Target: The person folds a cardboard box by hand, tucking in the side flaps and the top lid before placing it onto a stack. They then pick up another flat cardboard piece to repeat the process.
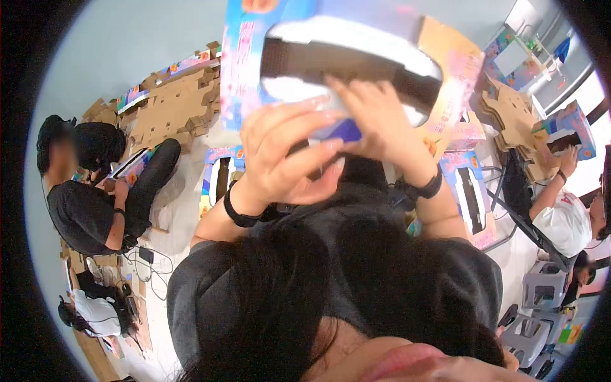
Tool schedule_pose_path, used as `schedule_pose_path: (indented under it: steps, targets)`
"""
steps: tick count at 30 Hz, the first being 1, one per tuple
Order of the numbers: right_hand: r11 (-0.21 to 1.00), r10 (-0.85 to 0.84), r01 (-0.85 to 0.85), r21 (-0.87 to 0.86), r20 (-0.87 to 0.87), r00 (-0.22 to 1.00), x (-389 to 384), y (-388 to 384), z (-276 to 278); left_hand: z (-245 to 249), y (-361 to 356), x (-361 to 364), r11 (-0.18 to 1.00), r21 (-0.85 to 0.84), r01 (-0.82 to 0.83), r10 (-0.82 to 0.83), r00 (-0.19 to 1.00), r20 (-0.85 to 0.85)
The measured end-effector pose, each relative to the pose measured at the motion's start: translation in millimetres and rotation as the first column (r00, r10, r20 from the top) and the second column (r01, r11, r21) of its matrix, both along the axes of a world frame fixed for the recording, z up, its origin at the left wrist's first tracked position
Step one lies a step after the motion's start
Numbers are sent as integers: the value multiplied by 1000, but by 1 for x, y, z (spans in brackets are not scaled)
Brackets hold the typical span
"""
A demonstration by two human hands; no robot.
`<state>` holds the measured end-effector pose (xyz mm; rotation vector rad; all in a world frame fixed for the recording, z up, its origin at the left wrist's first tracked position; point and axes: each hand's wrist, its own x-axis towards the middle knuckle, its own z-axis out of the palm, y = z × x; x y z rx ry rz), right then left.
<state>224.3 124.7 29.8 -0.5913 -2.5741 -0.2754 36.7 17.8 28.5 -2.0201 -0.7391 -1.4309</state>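
Observation:
A colourful printed cardboard box point(245, 70) with a large cut-out window stands in front of me at the top of the view. A dark brown strip point(305, 60) runs across the window between white edges. My left hand point(286, 149) is before the box's lower left part, its fingers bent and spread apart. On the right, my right hand point(379, 118) reaches over the window's lower edge, fingers stretched toward the strip. A blue-purple patch point(344, 131) shows between my hands. The box's lower edge is partly hidden behind them.
Similar boxes stand on the floor at my left point(223, 175) and right point(470, 197). Flattened cardboard point(172, 105) lies at the far left. A seated person point(89, 210) holds a box there. At right, another person point(563, 219) touches a box point(566, 137). Grey stools point(544, 286) stand lower right.

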Motion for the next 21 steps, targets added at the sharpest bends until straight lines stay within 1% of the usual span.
schedule_pose_path:
  steps: [1,2,3,5,6,8,9,11,12,15,16,17,19,20,21]
  targets:
    - [998,32,-29,-57,37,999,-2,-4,-9,0,4,-2,998,-41,-41,40,999,-15]
    - [997,68,-67,-36,26,997,-3,-4,-19,-4,16,-2,998,-37,-43,43,999,-2]
    - [996,86,-85,-30,26,996,-4,-3,-30,-5,18,1,984,-148,-95,95,995,-5]
    - [993,118,-117,-16,28,993,-7,-1,-46,-21,35,0,964,-228,-132,128,991,-33]
    - [990,118,-115,-83,30,993,-6,-2,-42,-32,44,-2,959,-251,-133,122,991,-56]
    - [989,108,-104,-101,43,993,-6,-1,-45,-54,59,-8,943,-301,-140,115,988,-102]
    - [989,107,-102,-111,47,993,-7,0,-46,-60,63,-10,933,-329,-144,120,989,-92]
    - [986,140,-141,-87,-17,990,-6,4,-51,-68,70,-10,912,-382,-150,133,989,-71]
    - [984,157,-160,-74,-46,987,-6,3,-50,-64,70,-8,909,-382,-166,153,986,-64]
    - [975,217,-222,-4,-179,959,6,-6,-32,-63,75,-11,890,-422,-175,151,984,-91]
    - [986,167,-160,47,-230,959,9,-8,-28,-61,76,-13,864,-458,-209,161,977,-143]
    - [988,138,-115,104,-257,956,12,-9,-24,-61,78,-14,842,-489,-226,171,973,-155]
    - [997,74,-72,21,-399,914,8,-6,-34,-63,84,-15,794,-551,-256,184,966,-182]
    - [999,33,-17,42,-397,917,0,3,-49,-66,88,-15,803,-506,-314,242,948,-205]
    - [997,-9,38,64,-397,918,-10,18,-70,-66,91,-13,795,-518,-317,245,948,-204]
